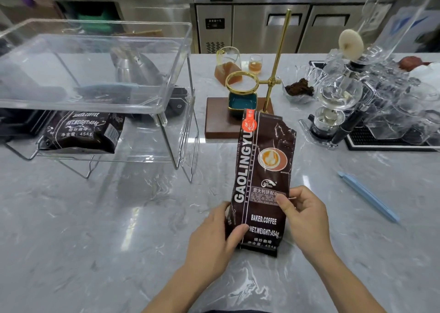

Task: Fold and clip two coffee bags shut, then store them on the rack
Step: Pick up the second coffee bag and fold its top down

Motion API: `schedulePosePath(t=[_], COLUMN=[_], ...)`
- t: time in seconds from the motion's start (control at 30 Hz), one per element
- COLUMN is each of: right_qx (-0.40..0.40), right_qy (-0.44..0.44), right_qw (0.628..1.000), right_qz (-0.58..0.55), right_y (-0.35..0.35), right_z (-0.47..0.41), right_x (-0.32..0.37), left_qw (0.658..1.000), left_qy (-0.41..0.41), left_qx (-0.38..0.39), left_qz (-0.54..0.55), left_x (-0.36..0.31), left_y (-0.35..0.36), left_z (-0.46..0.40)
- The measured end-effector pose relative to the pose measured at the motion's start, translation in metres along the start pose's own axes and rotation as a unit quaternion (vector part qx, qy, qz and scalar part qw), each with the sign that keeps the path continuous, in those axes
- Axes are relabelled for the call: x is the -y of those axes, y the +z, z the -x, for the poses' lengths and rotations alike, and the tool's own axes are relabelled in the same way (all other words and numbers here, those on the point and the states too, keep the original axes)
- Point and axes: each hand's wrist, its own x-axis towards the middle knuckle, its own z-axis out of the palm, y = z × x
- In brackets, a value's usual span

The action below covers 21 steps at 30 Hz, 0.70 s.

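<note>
head view: dark brown coffee bag stands upright on the grey marble tabletop, front label twd the camera, top edge crumpled and unfolded, no clip on it. left hand grips the bag's lower left side, thumb across the front near the bottom, fingers curled round the edge. right hand pinches the bag's right edge abt mid-height, thumb on the front label, other fingers curled behind. both wrap the bag.

second coffee bag lies flat on the lower tier of the clear acrylic rack, at the left of the tabletop, well apart from the held bag. upper tier of the rack is a clear tray; a metal kettle shows thru it, behind.

blue clip lies on the tabletop to the right of the hands, untouched, long and thin, angled.

behind the held bag: brass pour-over stand on a wooden base, teal dish under its ring. glass server w/ brown liquid just behind it, small glass beside. glass bowl of coffee grounds and a siphon brewer to the right.
</note>
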Motion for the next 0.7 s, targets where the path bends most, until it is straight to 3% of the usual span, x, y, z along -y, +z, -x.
schedulePosePath(t=[0.1,0.23,0.47,0.7], right_qx=[0.006,-0.011,-0.022,-0.038], right_qy=[0.005,0.021,0.05,0.075], right_qw=[1.0,0.998,0.984,0.97], right_qz=[-0.018,-0.052,-0.17,-0.227], right_y=[0.001,0.002,0.014,0.016], right_z=[0.0,0.003,0.018,0.019], right_x=[-0.002,-0.01,-0.02,-0.013], left_qw=[1.0,0.992,0.948,0.925], left_qy=[0.012,-0.028,-0.077,-0.05], left_qx=[0.0,-0.007,-0.051,-0.064], left_qz=[-0.01,0.12,0.305,0.37], left_x=[-0.002,-0.005,-0.012,-0.028], left_y=[0.004,0.011,0.015,0.003], left_z=[-0.006,-0.009,0.003,0.005])
